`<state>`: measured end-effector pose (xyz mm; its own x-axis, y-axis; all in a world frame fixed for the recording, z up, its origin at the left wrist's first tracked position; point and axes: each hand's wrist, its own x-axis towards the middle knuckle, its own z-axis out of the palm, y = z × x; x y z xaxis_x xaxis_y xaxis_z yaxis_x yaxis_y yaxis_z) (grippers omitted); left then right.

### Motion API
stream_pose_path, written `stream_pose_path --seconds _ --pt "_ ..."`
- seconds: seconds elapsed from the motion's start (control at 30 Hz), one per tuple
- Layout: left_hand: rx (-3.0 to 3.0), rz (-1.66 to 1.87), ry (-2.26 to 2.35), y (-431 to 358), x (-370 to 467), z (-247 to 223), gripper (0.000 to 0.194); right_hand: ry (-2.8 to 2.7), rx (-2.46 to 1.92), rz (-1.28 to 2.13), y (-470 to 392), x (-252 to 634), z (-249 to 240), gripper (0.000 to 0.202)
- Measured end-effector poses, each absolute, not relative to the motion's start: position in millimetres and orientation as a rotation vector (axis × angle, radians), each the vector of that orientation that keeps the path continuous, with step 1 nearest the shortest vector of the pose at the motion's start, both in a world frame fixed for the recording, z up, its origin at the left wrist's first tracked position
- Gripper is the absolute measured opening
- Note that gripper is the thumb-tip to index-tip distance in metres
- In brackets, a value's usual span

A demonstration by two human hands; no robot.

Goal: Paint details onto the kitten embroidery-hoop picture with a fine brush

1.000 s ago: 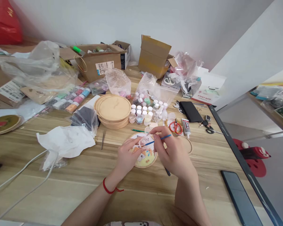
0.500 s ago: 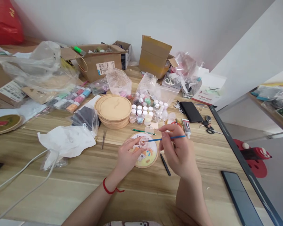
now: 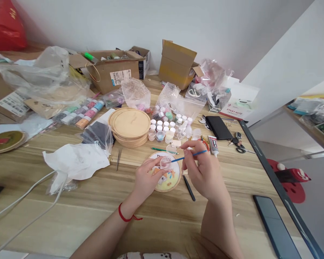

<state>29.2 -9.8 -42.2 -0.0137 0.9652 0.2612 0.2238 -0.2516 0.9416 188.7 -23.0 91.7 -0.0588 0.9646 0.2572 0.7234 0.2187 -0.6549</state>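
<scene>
Between thumb and fingers, my left hand (image 3: pixel 147 178) grips a small clear plastic jar (image 3: pixel 165 163) over a round decorated wooden plaque (image 3: pixel 166 183). The plaque carries lettering at its top and coloured figures on a pale yellow ground. My right hand (image 3: pixel 202 169) pinches a thin blue paintbrush (image 3: pixel 189 156), its tip at the jar's mouth. What the jar contains is too small to make out. Black tweezers (image 3: pixel 189 187) lie on the table just right of the plaque. Behind it are a green pencil-like stick (image 3: pixel 162 150) and a clear round lid (image 3: pixel 171 149).
A stack of round wooden discs (image 3: pixel 129 124) stands behind my left hand, beside several small white-lidded jars (image 3: pixel 166 125). A glue tube (image 3: pixel 213 144), black wallet (image 3: pixel 218 127) and phone (image 3: pixel 277 226) lie on the right. Crumpled white paper (image 3: pixel 77 162) and a white cable (image 3: pixel 54 203) lie left.
The blue brush has tilted more steeply, and its rear end has moved left as my right hand shifted slightly. My left hand still holds the jar in nearly the same spot.
</scene>
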Motion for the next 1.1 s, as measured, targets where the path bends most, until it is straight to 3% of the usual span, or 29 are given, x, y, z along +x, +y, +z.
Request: stream_pose_path --seconds 0.43,1.1 --pt "1.537 1.312 1.29 -9.2 29.1 -42.1 0.031 -1.938 -1.555 0.333 -23.0 184.3 89.4 0.016" --pt "1.509 1.279 1.284 -10.6 27.3 -31.8 0.031 -1.95 -1.449 0.476 -28.9 182.9 93.3 0.015"
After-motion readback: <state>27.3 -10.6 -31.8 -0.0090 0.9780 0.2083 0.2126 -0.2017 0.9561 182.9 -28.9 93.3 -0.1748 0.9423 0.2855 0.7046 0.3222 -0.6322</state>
